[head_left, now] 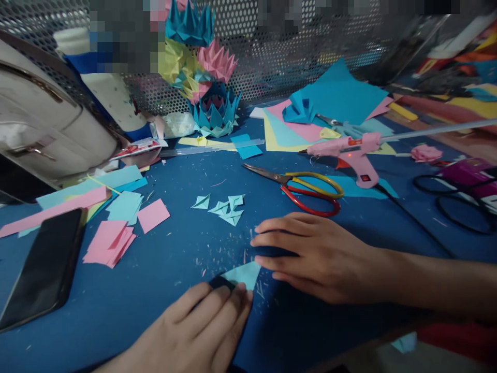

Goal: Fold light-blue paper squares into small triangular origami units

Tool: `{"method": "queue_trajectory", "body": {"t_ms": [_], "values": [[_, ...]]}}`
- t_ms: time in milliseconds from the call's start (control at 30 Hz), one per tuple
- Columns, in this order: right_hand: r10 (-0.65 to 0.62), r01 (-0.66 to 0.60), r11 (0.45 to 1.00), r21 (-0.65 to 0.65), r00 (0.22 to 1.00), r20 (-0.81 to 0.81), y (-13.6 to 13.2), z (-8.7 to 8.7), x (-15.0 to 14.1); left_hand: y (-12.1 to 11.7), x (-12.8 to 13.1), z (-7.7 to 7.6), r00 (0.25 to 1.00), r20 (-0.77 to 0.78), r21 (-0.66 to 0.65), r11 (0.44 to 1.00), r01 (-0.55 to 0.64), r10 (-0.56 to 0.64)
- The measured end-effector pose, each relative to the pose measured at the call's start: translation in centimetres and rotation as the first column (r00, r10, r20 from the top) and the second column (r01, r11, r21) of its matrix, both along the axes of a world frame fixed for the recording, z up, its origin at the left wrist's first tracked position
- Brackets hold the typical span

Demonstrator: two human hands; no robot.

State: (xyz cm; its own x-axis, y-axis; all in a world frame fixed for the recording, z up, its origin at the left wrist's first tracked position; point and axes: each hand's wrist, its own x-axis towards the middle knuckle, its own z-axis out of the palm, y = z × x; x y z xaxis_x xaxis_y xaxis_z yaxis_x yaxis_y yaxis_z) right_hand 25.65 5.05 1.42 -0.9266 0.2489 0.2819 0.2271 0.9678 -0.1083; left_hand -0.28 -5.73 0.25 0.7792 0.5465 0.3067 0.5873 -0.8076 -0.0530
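A small light-blue piece of paper [246,274], folded to a triangle, lies flat on the blue table. My left hand [205,321] holds it down, its fingers close together over the paper's lower left part. With fingers apart, my right hand [314,254] rests on the table, a fingertip at the triangle's upper right corner; its thumb is tucked low. Beyond the hands sit several small folded light-blue paper pieces [233,212]. Pink paper squares [108,243] and light-blue squares [124,207] are stacked to the left.
Scissors [285,180] with red and yellow handles lie past my right hand. A pink glue gun [361,160] trails a black cable. At left are a phone [42,264] and a pale bag [50,114]. Folded paper flowers [215,109] stand behind, beside coloured sheets [337,96].
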Motion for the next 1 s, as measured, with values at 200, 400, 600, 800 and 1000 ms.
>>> {"method": "queue_trajectory", "body": {"t_ms": [200, 400, 600, 800, 1000], "values": [[-0.020, 0.019, 0.998, 0.058, 1.000, 0.010, -0.4, 0.3, 0.9, -0.1, 0.6, 0.3, 0.999, -0.044, 0.070, 0.998, 0.006, -0.003], [0.087, -0.092, 0.994, 0.060, 0.993, 0.080, 0.6, -0.3, -0.5, -0.5, 0.6, 0.1, 0.999, -0.037, 0.052, 0.999, 0.001, 0.001], [0.252, -0.261, 0.964, 0.046, 0.957, 0.143, 1.8, 0.3, -3.7, -0.3, 0.8, 0.3, 1.000, 0.001, 0.068, 0.998, 0.002, -0.003], [0.324, -0.330, 0.944, 0.022, 0.935, 0.143, 2.4, 0.4, -5.9, -0.5, 0.8, 0.1, 0.999, 0.039, 0.064, 0.998, 0.009, -0.012], [0.237, -0.243, 0.970, 0.025, 0.960, 0.146, 1.9, 0.8, -4.0, -0.6, 0.4, 0.2, 0.999, 0.038, 0.003, 1.000, 0.001, -0.001]]}}
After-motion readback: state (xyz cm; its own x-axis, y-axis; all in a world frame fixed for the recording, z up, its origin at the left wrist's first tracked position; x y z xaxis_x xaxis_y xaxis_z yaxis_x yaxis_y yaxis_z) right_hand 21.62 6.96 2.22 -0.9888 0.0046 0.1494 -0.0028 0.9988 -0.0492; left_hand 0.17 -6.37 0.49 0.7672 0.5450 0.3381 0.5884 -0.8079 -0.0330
